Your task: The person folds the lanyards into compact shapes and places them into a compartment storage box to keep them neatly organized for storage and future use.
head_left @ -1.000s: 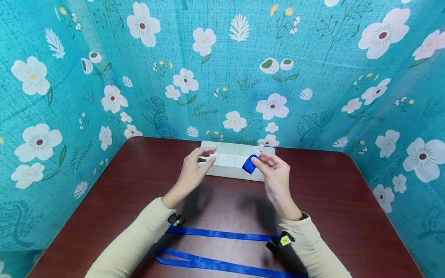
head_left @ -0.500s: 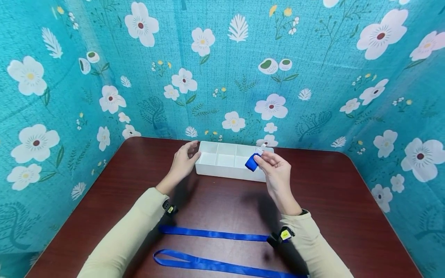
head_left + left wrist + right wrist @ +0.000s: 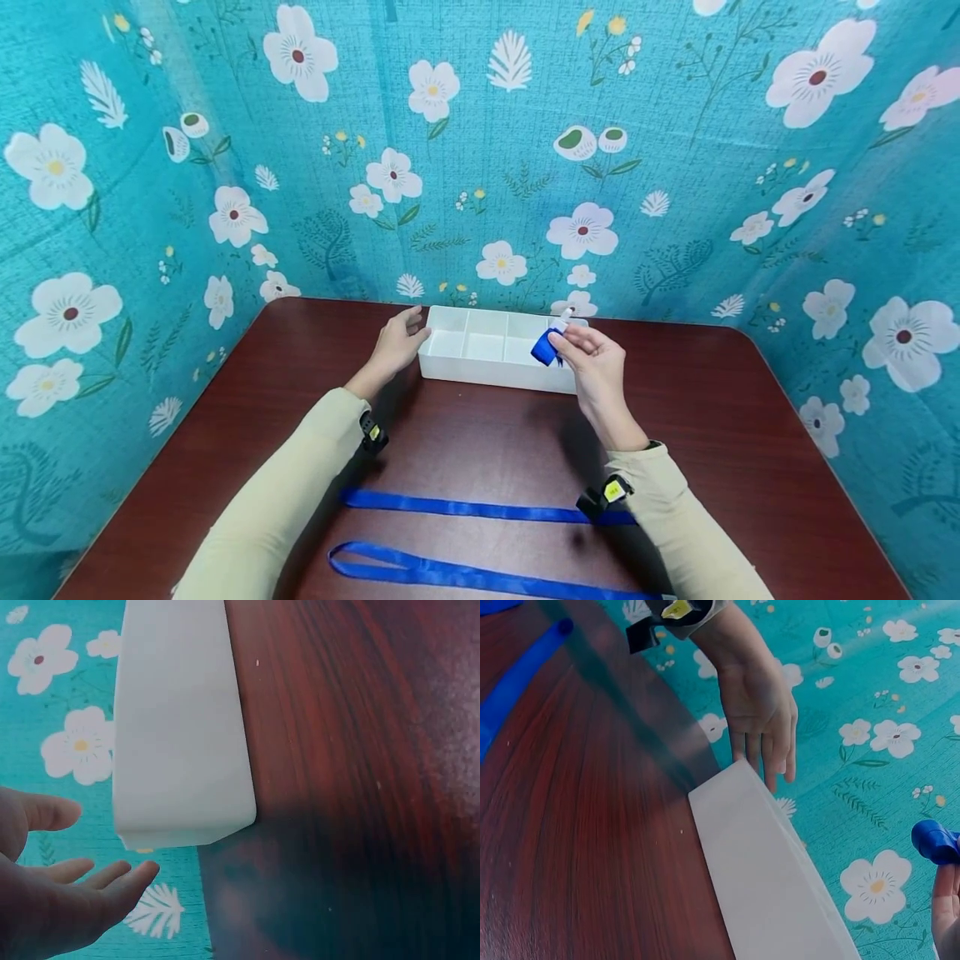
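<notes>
My right hand (image 3: pixel 598 367) pinches a small folded bundle of blue ribbon (image 3: pixel 546 348) with a white plastic piece (image 3: pixel 567 317) at its upper end. It holds this over the right part of a white compartment tray (image 3: pixel 487 372). In the right wrist view the blue bundle (image 3: pixel 934 841) shows at the right edge, above my fingertips. My left hand (image 3: pixel 392 348) is at the tray's left end, fingers loosely extended and holding nothing. The left wrist view shows thumb and fingers parted beside the tray's end wall (image 3: pixel 180 832).
Two long blue ribbon straps lie across the front of the dark red-brown table (image 3: pixel 465 433): a straight one (image 3: pixel 480 507) and a looped one (image 3: pixel 450 575). Behind the table hangs a teal flowered cloth (image 3: pixel 480 167). Black cameras sit on both wrists.
My left hand has moved from over the tray's left compartment to outside its left end. My right hand stays near the same spot, the blue bundle tilting slightly.
</notes>
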{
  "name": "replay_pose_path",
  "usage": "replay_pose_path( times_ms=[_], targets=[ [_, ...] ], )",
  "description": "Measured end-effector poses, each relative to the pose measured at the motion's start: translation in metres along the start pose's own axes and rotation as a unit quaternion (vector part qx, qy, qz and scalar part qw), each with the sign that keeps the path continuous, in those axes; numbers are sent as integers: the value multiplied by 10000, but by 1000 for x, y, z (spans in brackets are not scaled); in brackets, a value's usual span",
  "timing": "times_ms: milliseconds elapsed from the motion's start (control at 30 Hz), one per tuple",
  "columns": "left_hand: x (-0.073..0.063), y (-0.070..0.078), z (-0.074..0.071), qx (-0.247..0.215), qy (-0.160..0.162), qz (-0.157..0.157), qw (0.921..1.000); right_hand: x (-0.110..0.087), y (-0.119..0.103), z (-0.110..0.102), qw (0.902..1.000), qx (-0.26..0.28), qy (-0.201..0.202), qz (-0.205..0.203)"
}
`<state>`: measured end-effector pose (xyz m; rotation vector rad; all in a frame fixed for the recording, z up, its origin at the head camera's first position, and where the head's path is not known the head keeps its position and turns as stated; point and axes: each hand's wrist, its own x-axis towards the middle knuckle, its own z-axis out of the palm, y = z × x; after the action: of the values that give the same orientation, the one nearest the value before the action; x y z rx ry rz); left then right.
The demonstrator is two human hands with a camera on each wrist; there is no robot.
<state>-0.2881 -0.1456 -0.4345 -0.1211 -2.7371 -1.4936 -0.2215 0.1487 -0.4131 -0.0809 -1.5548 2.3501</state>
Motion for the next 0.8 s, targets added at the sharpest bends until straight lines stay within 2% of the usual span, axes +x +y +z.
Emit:
replay_pose_path(
  times_ms=[267, 467, 633, 800],
  targets=[
    [12, -9, 2, -118, -304, -252, 9992, 8, 6, 0, 9981, -608, -138, -21],
    [16, -17, 1, -234, -607, -398, 9971, 14, 8, 2, 9962, -828, -246, -49],
    [16, -18, 1, -499, -948, -305, 9938, 21, 9, 0, 9917, -1263, -233, 8],
    [17, -16, 1, -338, -1090, -233, 9932, 28, 10, -2, 9861, -1646, -175, 164]
  ],
)
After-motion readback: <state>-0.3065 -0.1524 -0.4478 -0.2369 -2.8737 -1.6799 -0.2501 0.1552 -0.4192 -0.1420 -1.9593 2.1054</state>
